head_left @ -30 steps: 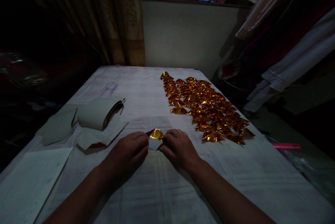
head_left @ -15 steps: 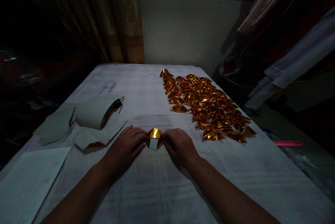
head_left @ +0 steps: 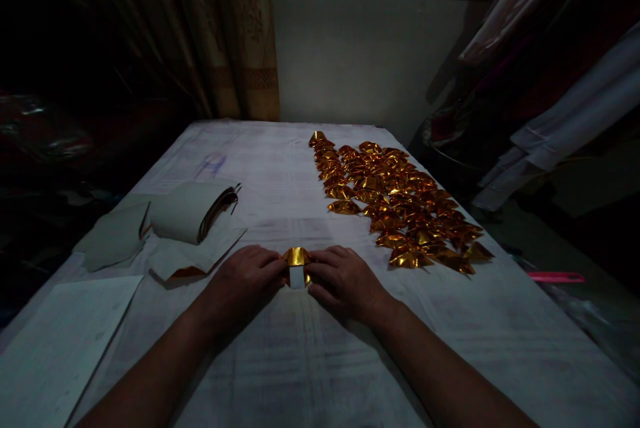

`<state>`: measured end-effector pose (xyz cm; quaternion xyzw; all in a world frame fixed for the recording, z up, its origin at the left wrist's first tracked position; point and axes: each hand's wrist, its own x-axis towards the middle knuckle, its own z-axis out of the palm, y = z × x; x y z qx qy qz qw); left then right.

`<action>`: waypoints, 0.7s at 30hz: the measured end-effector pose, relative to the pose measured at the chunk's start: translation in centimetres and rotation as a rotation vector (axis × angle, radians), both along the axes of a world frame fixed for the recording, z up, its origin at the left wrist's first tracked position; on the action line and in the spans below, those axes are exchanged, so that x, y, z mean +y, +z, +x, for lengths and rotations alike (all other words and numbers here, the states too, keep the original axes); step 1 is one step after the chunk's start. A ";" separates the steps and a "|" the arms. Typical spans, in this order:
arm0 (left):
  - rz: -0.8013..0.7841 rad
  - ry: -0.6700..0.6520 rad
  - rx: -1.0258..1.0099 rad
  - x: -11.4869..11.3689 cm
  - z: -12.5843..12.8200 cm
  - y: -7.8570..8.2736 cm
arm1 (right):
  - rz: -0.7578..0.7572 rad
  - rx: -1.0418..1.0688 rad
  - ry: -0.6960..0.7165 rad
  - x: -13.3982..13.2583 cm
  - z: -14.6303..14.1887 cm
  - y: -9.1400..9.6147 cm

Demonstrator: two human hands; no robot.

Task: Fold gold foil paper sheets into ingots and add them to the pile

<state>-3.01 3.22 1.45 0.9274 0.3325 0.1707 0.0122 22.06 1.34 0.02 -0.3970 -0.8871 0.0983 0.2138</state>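
Between my two hands is a small folded piece of gold foil paper (head_left: 297, 257), its shiny band at the top and a pale rectangle showing below. My left hand (head_left: 246, 281) has its fingers closed on the left end of it. On the right end, my right hand (head_left: 345, 283) grips with thumb and fingers. The fingertips hide both ends of the paper. A large group of folded gold foil pieces (head_left: 370, 185) lies in rows beyond my right hand.
Left of my hands lie a curled stack of grey-backed sheets (head_left: 183, 211), loose sheets (head_left: 115, 238) and a flat white paper (head_left: 70, 341). A pale checked cloth (head_left: 300, 361) covers the table. Curtain (head_left: 240, 35) and wall stand behind; clothes (head_left: 575, 108) hang at right, near a pink strip (head_left: 557, 277).
My fingers have pressed closer in on both ends of the foil paper, which looks narrower and squarer. The whole view has shifted slightly.
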 end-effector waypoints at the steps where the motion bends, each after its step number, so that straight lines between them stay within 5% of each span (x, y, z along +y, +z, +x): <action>1: 0.007 0.001 -0.004 0.0 0.0 0.0 | -0.005 -0.022 0.009 0.1 0.1 0.1; 12: -0.024 0.051 0.014 -0.5 0.4 0.1 | 0.118 -0.118 -0.048 0.6 -0.9 -0.4; 21: 0.115 0.046 0.049 -0.6 0.9 -0.2 | 0.105 -0.124 -0.054 0.3 -1.2 -0.1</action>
